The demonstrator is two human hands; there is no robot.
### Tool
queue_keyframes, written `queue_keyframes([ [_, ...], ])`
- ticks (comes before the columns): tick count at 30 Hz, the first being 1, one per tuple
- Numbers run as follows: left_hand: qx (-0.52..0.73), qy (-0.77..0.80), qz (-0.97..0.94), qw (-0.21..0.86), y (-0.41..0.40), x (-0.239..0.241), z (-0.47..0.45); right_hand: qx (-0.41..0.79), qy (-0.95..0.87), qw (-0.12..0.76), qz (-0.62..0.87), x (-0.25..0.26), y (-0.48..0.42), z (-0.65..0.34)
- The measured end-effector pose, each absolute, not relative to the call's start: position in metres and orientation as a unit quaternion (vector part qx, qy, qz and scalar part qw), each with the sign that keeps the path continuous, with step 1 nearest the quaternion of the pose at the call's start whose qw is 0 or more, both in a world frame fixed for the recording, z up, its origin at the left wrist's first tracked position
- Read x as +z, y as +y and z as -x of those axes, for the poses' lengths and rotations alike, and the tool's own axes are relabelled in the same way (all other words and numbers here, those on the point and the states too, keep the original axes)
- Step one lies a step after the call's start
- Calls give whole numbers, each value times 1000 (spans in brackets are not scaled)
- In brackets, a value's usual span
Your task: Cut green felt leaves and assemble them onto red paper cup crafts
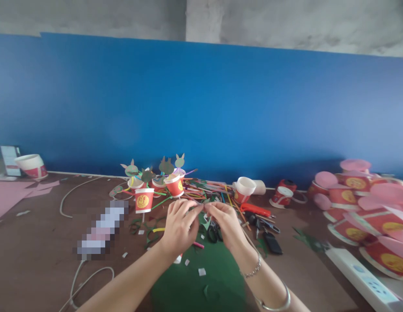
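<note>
My left hand (181,226) and my right hand (225,222) meet above the table, thumbs and forefingers pinched together. Whatever lies between the fingertips is too small to make out; bits of green show around them. Black-handled scissors (213,234) lie just under my right hand. Below both wrists is a dark green sheet (201,290) with small white paper scraps (201,272) on it. To the left of my hands stands a red-and-white paper cup (144,201), among several cups topped with eared green paper heads (179,161).
Coloured pipe cleaners (204,188) are heaped behind my hands. White-and-red cups (245,188), an orange-red tool (257,210) and a black object (272,242) lie right. Farther right are a power strip (360,275) and stacked cups with pink discs (355,197). Cables (73,286) and pink paper (9,195) lie left.
</note>
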State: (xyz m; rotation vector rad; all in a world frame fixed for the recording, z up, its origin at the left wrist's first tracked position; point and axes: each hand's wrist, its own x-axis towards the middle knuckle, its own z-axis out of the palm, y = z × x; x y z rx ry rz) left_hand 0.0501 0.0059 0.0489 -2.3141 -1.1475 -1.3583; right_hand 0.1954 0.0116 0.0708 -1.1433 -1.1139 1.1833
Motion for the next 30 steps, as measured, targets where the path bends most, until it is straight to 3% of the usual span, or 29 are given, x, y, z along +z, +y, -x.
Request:
queue_keyframes([
  [12,-468,-361,799,107,6,46,-48,496,-483,541,477,72,14,-199],
  [15,-504,-358,786,20,8,50,-49,532,-451,556,452,69,16,-198],
  [22,-589,-344,638,-358,14,51,-54,628,-378,571,369,59,18,-194],
  [25,-597,-346,598,-408,12,48,-56,620,-382,572,379,61,15,-191],
  [30,-606,-384,587,-375,12,48,-55,571,-409,578,416,60,15,-191],
])
